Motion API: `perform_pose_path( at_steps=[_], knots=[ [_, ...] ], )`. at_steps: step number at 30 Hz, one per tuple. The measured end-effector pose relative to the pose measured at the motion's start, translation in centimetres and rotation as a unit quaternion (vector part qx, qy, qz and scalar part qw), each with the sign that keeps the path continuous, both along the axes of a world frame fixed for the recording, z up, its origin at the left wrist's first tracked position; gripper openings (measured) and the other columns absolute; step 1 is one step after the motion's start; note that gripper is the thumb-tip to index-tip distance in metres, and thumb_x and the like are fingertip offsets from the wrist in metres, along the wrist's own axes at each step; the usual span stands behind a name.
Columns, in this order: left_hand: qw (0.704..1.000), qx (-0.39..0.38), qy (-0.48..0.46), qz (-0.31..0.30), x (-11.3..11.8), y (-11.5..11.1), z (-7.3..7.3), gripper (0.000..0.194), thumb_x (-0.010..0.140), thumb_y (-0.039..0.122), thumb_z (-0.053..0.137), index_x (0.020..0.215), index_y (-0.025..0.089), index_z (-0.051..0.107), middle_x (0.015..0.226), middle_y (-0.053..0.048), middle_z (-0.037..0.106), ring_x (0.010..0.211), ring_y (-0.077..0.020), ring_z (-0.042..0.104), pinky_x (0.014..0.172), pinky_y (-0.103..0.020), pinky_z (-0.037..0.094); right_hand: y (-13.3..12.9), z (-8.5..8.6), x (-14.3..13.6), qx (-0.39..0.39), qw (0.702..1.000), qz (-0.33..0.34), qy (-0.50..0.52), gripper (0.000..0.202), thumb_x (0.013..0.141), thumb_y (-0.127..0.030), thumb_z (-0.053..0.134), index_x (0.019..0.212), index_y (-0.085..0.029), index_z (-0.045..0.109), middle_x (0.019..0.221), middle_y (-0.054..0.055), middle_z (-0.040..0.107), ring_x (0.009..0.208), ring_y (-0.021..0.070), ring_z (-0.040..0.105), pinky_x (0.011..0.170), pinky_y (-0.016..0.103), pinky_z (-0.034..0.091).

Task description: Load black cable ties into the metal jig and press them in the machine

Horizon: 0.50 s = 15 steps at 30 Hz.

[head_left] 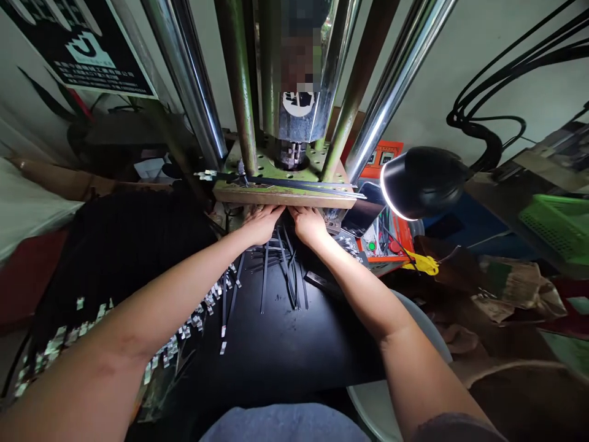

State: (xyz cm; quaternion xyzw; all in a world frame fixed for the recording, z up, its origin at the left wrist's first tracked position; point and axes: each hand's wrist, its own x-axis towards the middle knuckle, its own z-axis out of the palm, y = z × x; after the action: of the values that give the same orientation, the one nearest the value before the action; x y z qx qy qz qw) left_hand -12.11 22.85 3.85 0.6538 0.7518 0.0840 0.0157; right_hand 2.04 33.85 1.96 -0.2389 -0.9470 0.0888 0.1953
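Both arms reach forward to a green press plate (285, 195) with metal columns above it. My left hand (263, 224) is at the plate's front underside, palm down, its fingertips partly hidden beneath the edge. My right hand (308, 223) lies just to its right under the same edge, fingers bent and partly covered. Whether either hand grips anything cannot be made out. Thin black strips (288, 270) fan out below and between the hands on the black table (276, 344). More strips (304, 183) lie across the top of the plate.
A large pile of black strips with silvery ends (179, 334) lies left, partly behind my left arm. At right are a lit black lamp (423, 181), a phone (363, 212), a red-orange tray (400, 236), a yellow item (422, 263) and a pale bucket (426, 319).
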Motion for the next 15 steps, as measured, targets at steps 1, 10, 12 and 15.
perform_pose_path(
  at_steps=[1,10,12,15],
  knots=[
    [1.000,-0.004,-0.004,0.001,-0.1,0.1,-0.1,0.083,0.077,0.002,0.046,0.155,0.024,0.025,0.159,-0.010,0.028,0.146,-0.0326,0.028,0.120,-0.055,0.023,-0.1,0.3,0.0,-0.008,1.000,-0.003,-0.004,0.047,0.094,-0.009,0.046,0.140,-0.014,0.053,0.139,0.017,0.056,0.129,0.0332,0.050,0.114,0.052,0.035],
    [0.996,0.022,-0.087,0.011,3.1,-3.1,4.6,0.077,0.080,0.004,0.041,0.154,0.006,0.021,0.155,-0.017,0.033,0.145,-0.0237,0.031,0.121,-0.034,0.026,-0.8,6.8,5.4,-0.118,0.993,0.014,0.008,0.060,0.082,0.005,0.040,0.142,0.004,0.045,0.141,0.024,0.051,0.129,0.0244,0.053,0.113,0.032,0.038],
    [0.992,0.014,-0.128,0.000,4.5,-8.6,5.6,0.070,0.086,0.008,0.036,0.154,0.009,0.023,0.155,-0.015,0.036,0.142,-0.0217,0.035,0.119,-0.035,0.029,-4.3,7.0,11.2,-0.137,0.989,0.032,0.039,0.056,0.088,-0.001,0.036,0.143,-0.002,0.047,0.146,0.022,0.047,0.132,0.0229,0.050,0.115,0.033,0.036],
    [0.966,-0.108,-0.222,-0.070,6.5,-20.2,4.5,0.049,0.092,0.031,0.045,0.141,0.032,0.050,0.133,0.000,0.062,0.115,-0.0171,0.062,0.099,-0.029,0.050,-11.4,4.5,22.3,-0.267,0.942,0.201,-0.001,0.039,0.096,-0.020,0.041,0.122,-0.032,0.067,0.116,0.004,0.072,0.106,0.0176,0.068,0.094,0.029,0.054]
  ],
)
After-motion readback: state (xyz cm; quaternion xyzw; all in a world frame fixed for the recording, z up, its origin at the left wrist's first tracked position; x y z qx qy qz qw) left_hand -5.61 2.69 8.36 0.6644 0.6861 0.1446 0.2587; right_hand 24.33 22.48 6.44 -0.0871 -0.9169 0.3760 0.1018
